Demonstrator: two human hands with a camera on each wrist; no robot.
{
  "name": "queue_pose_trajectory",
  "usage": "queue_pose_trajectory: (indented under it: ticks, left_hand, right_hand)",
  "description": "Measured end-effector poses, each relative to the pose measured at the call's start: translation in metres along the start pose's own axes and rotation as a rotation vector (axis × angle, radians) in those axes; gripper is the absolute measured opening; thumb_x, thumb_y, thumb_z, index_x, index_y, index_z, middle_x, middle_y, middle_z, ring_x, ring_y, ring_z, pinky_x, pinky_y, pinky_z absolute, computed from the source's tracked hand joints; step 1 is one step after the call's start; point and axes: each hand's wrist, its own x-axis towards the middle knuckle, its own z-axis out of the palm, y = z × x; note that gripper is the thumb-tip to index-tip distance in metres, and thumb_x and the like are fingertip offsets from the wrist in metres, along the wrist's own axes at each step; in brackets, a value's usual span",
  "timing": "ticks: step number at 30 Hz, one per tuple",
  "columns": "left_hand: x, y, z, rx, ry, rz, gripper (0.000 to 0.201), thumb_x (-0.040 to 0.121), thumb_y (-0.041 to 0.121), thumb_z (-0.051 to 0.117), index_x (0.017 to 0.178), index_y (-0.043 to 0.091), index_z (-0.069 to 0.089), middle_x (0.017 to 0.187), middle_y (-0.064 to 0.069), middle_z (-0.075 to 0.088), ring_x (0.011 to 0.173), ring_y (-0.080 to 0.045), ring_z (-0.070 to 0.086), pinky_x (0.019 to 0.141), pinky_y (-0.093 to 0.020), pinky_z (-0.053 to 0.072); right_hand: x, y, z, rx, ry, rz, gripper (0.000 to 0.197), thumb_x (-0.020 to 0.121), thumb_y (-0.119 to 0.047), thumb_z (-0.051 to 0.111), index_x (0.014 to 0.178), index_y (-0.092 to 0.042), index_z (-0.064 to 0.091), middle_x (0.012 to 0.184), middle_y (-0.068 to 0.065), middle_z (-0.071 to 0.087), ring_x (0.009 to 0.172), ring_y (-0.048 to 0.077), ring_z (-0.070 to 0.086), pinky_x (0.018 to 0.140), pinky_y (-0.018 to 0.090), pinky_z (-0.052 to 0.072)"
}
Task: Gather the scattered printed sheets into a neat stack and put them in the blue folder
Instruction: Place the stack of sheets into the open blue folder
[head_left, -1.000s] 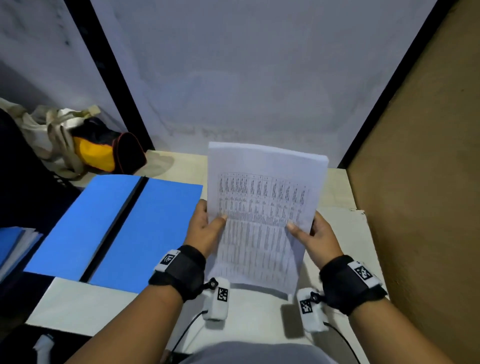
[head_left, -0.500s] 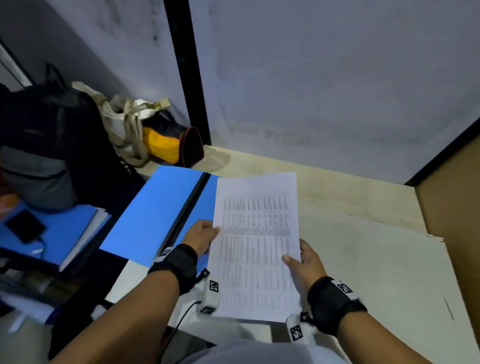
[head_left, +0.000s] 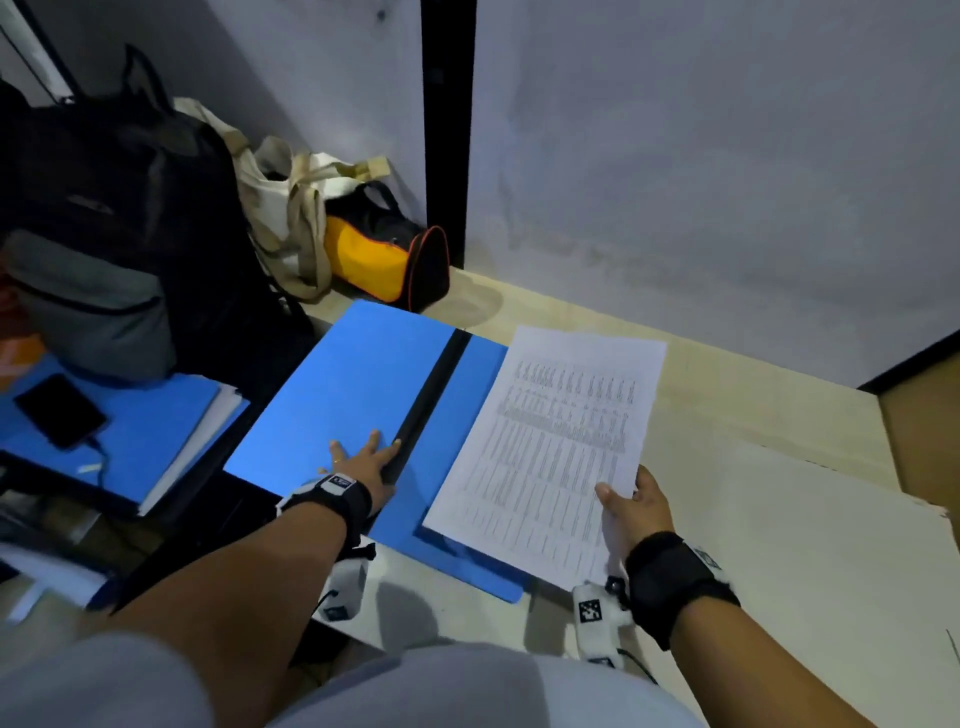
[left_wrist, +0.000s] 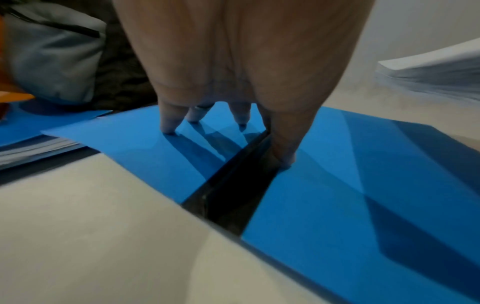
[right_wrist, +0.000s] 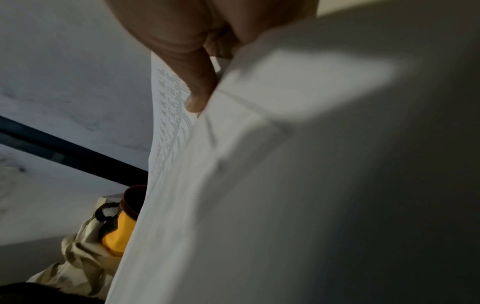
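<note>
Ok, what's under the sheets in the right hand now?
The blue folder's right flap lies under the printed sheets held by the right hand. Anything further beneath is covered.

Folder lies open on the bench, its left half hanging past the bench edge. My left grip rests flat on that left half, right by the spine. My right grip holds the sheets over the folder's right half. Bags sit behind the folder, a phone off to its left.
</note>
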Motion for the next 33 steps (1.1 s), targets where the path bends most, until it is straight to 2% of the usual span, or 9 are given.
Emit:
queue_pose_trajectory:
  ticks: [2, 6, 9, 12, 17, 20, 24, 27, 33]
  left_hand:
    - [-0.006, 0.009, 0.006, 0.006, -0.004, 0.044, 0.068, 0.096, 0.031, 0.047, 0.149, 0.043, 0.006, 0.158, 0.017, -0.008, 0.144, -0.039, -0.013, 0.11, -0.065, 0.016]
    - [-0.018, 0.031, 0.026, 0.038, 0.025, 0.15, 0.065, 0.091, 0.033, 0.049, 0.146, 0.047, 0.017, 0.158, 0.021, 0.002, 0.146, -0.033, -0.003, 0.112, -0.059, 0.023]
    - [-0.027, 0.059, 0.039, 0.117, 0.017, 0.186, 0.065, 0.089, 0.036, 0.046, 0.148, 0.04, 0.018, 0.157, 0.013, 0.009, 0.139, -0.039, 0.012, 0.106, -0.051, 0.036]
    - [-0.034, 0.083, 0.053, 0.174, -0.018, 0.185, 0.067, 0.09, 0.035, 0.045, 0.15, 0.033, 0.016, 0.154, 0.002, 0.011, 0.13, -0.048, 0.021, 0.109, -0.046, 0.033]
    - [-0.047, 0.098, 0.06, -0.049, -0.088, 0.214, 0.065, 0.087, 0.026, 0.052, 0.147, 0.032, 0.029, 0.149, -0.002, 0.017, 0.13, -0.04, 0.025, 0.109, -0.043, 0.035]
    - [-0.044, 0.087, 0.045, -0.161, 0.02, 0.24, 0.061, 0.087, 0.034, 0.058, 0.144, 0.031, 0.037, 0.143, -0.006, 0.03, 0.128, -0.035, 0.032, 0.111, -0.037, 0.031]
    - [-0.023, 0.044, 0.016, -0.337, 0.282, -0.007, 0.052, 0.085, 0.031, 0.061, 0.135, 0.025, 0.048, 0.14, -0.011, 0.038, 0.125, -0.037, 0.037, 0.107, -0.037, 0.031]
    - [-0.019, 0.009, 0.006, -0.292, 0.248, -0.24, 0.059, 0.084, 0.03, 0.061, 0.138, 0.02, 0.041, 0.14, -0.014, 0.036, 0.127, -0.04, 0.034, 0.106, -0.043, 0.033]
    - [-0.019, -0.014, 0.007, -0.309, 0.219, -0.338, 0.066, 0.082, 0.029, 0.065, 0.139, 0.015, 0.035, 0.14, -0.015, 0.03, 0.126, -0.043, 0.035, 0.101, -0.049, 0.038]
  right_hand:
    - [0.001, -0.002, -0.001, -0.004, 0.016, -0.007, 0.045, 0.094, 0.011, 0.042, 0.137, -0.003, 0.041, 0.132, 0.017, 0.052, 0.103, 0.025, 0.052, 0.093, 0.033, 0.039]
    - [0.001, -0.002, -0.008, -0.03, 0.036, -0.012, 0.045, 0.095, 0.011, 0.041, 0.137, -0.002, 0.04, 0.135, 0.018, 0.05, 0.103, 0.023, 0.051, 0.093, 0.032, 0.038]
    - [0.001, 0.005, -0.023, -0.062, 0.087, -0.014, 0.044, 0.094, 0.011, 0.043, 0.136, -0.001, 0.041, 0.133, 0.018, 0.052, 0.102, 0.022, 0.051, 0.089, 0.033, 0.04]
    - [-0.001, 0.015, -0.043, -0.09, 0.137, -0.004, 0.043, 0.093, 0.01, 0.045, 0.135, -0.002, 0.043, 0.131, 0.019, 0.053, 0.1, 0.024, 0.052, 0.089, 0.033, 0.04]
    - [-0.004, 0.032, -0.074, -0.095, 0.182, 0.034, 0.039, 0.094, 0.008, 0.045, 0.13, -0.007, 0.047, 0.122, 0.013, 0.057, 0.101, 0.027, 0.055, 0.092, 0.034, 0.04]
    - [0.0, 0.039, -0.081, -0.111, 0.17, 0.043, 0.041, 0.093, 0.009, 0.047, 0.131, -0.005, 0.046, 0.122, 0.014, 0.057, 0.105, 0.029, 0.056, 0.094, 0.034, 0.04]
    - [0.007, 0.038, -0.077, -0.156, 0.124, 0.023, 0.041, 0.092, 0.01, 0.047, 0.131, -0.005, 0.046, 0.117, 0.012, 0.057, 0.103, 0.026, 0.054, 0.094, 0.033, 0.04]
    - [0.022, 0.046, -0.076, -0.247, 0.105, 0.018, 0.042, 0.092, 0.008, 0.05, 0.131, -0.008, 0.047, 0.122, 0.009, 0.057, 0.107, 0.026, 0.054, 0.097, 0.034, 0.041]
    - [0.041, 0.064, -0.078, -0.52, 0.094, 0.043, 0.046, 0.093, -0.003, 0.054, 0.136, -0.003, 0.039, 0.134, 0.014, 0.051, 0.121, 0.029, 0.049, 0.097, 0.031, 0.037]
